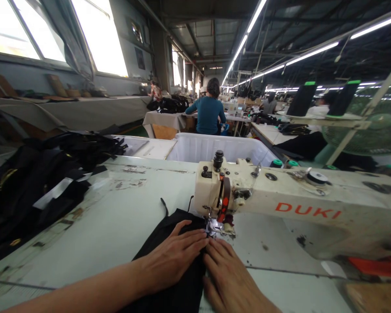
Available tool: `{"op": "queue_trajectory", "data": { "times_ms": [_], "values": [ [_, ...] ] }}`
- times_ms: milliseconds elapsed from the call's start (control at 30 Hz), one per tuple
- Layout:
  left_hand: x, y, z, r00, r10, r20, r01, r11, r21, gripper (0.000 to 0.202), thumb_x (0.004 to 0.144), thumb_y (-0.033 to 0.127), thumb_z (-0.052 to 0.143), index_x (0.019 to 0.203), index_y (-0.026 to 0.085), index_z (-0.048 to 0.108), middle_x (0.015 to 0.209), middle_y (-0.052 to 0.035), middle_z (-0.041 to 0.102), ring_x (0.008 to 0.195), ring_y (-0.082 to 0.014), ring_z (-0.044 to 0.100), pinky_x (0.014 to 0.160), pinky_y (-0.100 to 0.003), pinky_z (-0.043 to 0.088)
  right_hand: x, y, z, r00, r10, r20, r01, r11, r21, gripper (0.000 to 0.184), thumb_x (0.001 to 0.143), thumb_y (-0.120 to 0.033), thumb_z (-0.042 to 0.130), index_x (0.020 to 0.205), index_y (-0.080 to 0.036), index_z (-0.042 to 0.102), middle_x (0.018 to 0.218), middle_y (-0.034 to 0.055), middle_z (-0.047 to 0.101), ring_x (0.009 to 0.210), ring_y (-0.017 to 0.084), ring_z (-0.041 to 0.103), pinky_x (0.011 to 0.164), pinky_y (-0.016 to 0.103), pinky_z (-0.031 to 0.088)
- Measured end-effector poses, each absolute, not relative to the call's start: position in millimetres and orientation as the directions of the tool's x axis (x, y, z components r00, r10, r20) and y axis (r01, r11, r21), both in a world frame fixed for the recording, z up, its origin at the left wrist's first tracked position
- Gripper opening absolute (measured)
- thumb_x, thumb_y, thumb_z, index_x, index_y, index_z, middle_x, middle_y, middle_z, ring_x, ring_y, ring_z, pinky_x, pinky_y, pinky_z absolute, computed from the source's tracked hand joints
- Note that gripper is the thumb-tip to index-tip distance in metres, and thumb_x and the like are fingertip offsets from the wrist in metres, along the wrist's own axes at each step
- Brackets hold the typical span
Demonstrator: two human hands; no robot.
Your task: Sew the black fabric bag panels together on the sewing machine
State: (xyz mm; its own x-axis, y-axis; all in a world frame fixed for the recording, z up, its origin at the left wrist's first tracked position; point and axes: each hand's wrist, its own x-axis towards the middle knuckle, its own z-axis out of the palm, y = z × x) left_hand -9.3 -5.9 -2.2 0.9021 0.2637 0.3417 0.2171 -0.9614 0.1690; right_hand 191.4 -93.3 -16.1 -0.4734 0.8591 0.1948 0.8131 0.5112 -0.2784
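A black fabric piece (179, 291) lies on the sewing machine's bed, its far end beneath the presser foot (217, 228). My left hand (176, 252) rests flat on this cloth, fingers stretched toward the needle and thumb spread away. At the cloth's right edge, my right hand (228, 274) has its fingers bent and close together, the fingertips touching the fabric just in front of the foot. What sits under those fingertips is partly hidden. The cream sewing machine (260, 195) bears the red letters DUKI and has a lit needle area.
A heap of black pieces (52, 174) covers the left of the pale worktable (127, 221). Behind the machine stands a white plastic bin (215, 145). Black thread cones (301, 100) and a green fan (365, 121) are at right. Farther off, a person in a blue top (207, 113) sits facing away.
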Motion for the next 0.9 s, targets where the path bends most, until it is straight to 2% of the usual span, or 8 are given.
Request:
{"op": "queue_trajectory", "data": {
  "times_ms": [133, 300, 367, 500, 600, 667, 767, 900],
  "values": [
    [-12.1, -8.9, 3.7, 0.926, 0.307, 0.218, 0.255, -0.937, 0.238, 0.05, 0.095, 0.006, 0.039, 0.144, 0.013, 0.032, 0.142, -0.0138, 0.049, 0.138, -0.0227, 0.037, 0.117, -0.05, 0.016, 190.0, -93.0, -17.0, -0.478, 0.86, 0.179, 0.822, 0.51, -0.255, 0.046, 0.092, -0.026, 0.049, 0.137, -0.022, 0.044, 0.139, 0.0026, 0.053, 0.137, 0.022, 0.034, 0.116, 0.046, 0.022],
    [-11.6, -9.7, 9.4, 0.891, 0.427, 0.155, 0.35, -0.862, 0.366, 0.045, 0.097, 0.013, 0.043, 0.14, 0.022, 0.035, 0.137, -0.0083, 0.054, 0.133, -0.0203, 0.043, 0.115, -0.046, 0.021, 189.5, -92.2, -18.1, -0.486, 0.862, 0.144, 0.831, 0.506, -0.229, 0.035, 0.096, -0.03, 0.045, 0.13, -0.022, 0.05, 0.135, 0.0047, 0.055, 0.137, 0.025, 0.033, 0.113, 0.048, 0.025],
    [-10.5, -9.8, 10.9, 0.889, 0.438, 0.136, 0.36, -0.85, 0.384, 0.046, 0.097, 0.013, 0.043, 0.141, 0.023, 0.034, 0.138, -0.0082, 0.053, 0.132, -0.02, 0.043, 0.114, -0.046, 0.021, 189.8, -91.4, -18.2, -0.477, 0.868, 0.138, 0.836, 0.496, -0.232, 0.032, 0.096, -0.029, 0.045, 0.127, -0.022, 0.052, 0.131, 0.004, 0.058, 0.136, 0.025, 0.035, 0.113, 0.048, 0.024],
    [-8.8, -10.5, 11.9, 0.899, 0.418, 0.132, 0.352, -0.869, 0.348, 0.048, 0.096, 0.012, 0.041, 0.142, 0.022, 0.032, 0.138, -0.0088, 0.053, 0.132, -0.02, 0.044, 0.113, -0.045, 0.019, 189.7, -91.7, -25.6, -0.47, 0.86, 0.197, 0.834, 0.506, -0.219, 0.036, 0.093, -0.029, 0.049, 0.128, -0.023, 0.052, 0.131, 0.0024, 0.058, 0.135, 0.023, 0.036, 0.114, 0.044, 0.024],
    [-8.9, -11.3, 12.3, 0.905, 0.389, 0.171, 0.327, -0.895, 0.305, 0.044, 0.097, 0.011, 0.039, 0.14, 0.019, 0.036, 0.133, -0.0104, 0.057, 0.129, -0.0213, 0.047, 0.112, -0.045, 0.021, 187.8, -93.1, -35.3, -0.483, 0.815, 0.32, 0.819, 0.55, -0.163, 0.042, 0.09, -0.031, 0.056, 0.129, -0.017, 0.053, 0.133, 0.006, 0.058, 0.134, 0.024, 0.037, 0.113, 0.035, 0.027],
    [-9.6, -11.8, 13.4, 0.913, 0.359, 0.192, 0.305, -0.916, 0.259, 0.043, 0.097, 0.011, 0.038, 0.139, 0.017, 0.038, 0.134, -0.0112, 0.057, 0.131, -0.0223, 0.046, 0.112, -0.046, 0.02, 185.8, -92.9, -39.9, -0.48, 0.789, 0.383, 0.821, 0.558, -0.121, 0.043, 0.089, -0.03, 0.057, 0.128, -0.013, 0.055, 0.13, 0.0082, 0.06, 0.131, 0.025, 0.041, 0.111, 0.034, 0.031],
    [-10.7, -12.8, 15.3, 0.928, 0.304, 0.215, 0.27, -0.947, 0.175, 0.048, 0.094, 0.008, 0.041, 0.141, 0.016, 0.038, 0.14, -0.0101, 0.052, 0.133, -0.0234, 0.041, 0.112, -0.046, 0.019, 183.7, -90.7, -42.0, -0.477, 0.784, 0.397, 0.829, 0.551, -0.094, 0.036, 0.087, -0.027, 0.058, 0.121, -0.015, 0.06, 0.121, 0.0077, 0.065, 0.121, 0.026, 0.051, 0.108, 0.038, 0.035],
    [-9.4, -13.8, 14.3, 0.917, 0.308, 0.254, 0.276, -0.949, 0.154, 0.055, 0.088, 0.004, 0.044, 0.141, 0.018, 0.04, 0.135, -0.0073, 0.057, 0.122, -0.0231, 0.049, 0.105, -0.042, 0.028, 185.8, -90.8, -43.7, -0.489, 0.79, 0.371, 0.827, 0.554, -0.091, 0.036, 0.086, -0.025, 0.058, 0.121, -0.018, 0.059, 0.121, 0.0053, 0.066, 0.118, 0.024, 0.053, 0.103, 0.038, 0.038]
  ]
}}
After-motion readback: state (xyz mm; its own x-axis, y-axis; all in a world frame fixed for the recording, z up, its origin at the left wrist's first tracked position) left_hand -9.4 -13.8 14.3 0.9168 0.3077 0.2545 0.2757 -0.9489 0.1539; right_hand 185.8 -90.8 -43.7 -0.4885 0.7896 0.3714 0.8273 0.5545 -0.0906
